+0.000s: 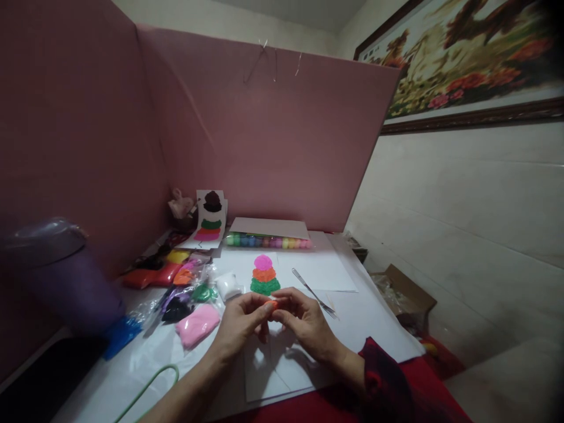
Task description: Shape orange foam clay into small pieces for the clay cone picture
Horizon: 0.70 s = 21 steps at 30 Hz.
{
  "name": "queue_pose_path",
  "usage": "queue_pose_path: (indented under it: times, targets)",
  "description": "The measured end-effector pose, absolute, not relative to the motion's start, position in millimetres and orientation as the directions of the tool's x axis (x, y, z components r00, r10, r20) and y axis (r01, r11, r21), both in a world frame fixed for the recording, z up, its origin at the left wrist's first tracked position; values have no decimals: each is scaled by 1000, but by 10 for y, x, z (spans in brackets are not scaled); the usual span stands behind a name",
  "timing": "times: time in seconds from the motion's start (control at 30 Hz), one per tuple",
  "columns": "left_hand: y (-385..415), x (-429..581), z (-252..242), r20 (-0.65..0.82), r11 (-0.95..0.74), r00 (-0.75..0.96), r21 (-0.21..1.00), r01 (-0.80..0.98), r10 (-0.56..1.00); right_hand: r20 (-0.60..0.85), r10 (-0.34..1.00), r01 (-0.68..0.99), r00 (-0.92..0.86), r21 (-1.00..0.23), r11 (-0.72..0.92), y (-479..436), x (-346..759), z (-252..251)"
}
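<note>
Between the fingertips of both hands is a small lump of orange modelling clay (273,304). My left hand (247,314) pinches it from one side, and my right hand (304,320) pinches it from the other. Both are held above a white sheet of paper (275,376). Just beyond my fingers, a stacked clay shape lies on the paper: a pink round (263,262) at the far end, an orange band (264,274) in the middle, and a green band (265,286) nearest me. A slim metal tool (311,289) lies to the right of it.
Bags of coloured clay spread over the left side, including a pink one (197,326) and a white one (228,285). Behind stand a picture card (210,220) and a pack of coloured clay (268,241). A purple container (73,282) is far left; a cardboard box (408,294) sits right.
</note>
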<state>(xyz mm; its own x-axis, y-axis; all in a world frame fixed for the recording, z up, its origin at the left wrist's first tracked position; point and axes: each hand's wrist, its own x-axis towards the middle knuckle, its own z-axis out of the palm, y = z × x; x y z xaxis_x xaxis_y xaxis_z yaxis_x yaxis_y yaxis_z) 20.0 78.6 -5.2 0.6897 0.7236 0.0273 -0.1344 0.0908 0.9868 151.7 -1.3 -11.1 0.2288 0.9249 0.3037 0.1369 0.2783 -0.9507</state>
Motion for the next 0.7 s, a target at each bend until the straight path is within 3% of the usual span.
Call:
queue_pose_path:
  times: [0.2, 0.43, 0.7]
  targets:
    - [774, 210, -80, 20, 101, 692, 986, -134, 722, 356, 909, 317, 216, -906, 280, -46, 1505, -49]
    - [833, 216, -121, -2, 153, 710, 977, -149, 705, 511, 845, 525, 156, -768, 367, -59, 1525, -66]
    - [852, 194, -113, -57, 206, 741, 972, -111, 669, 554, 821, 587, 138, -713, 383, -77, 1533, -47]
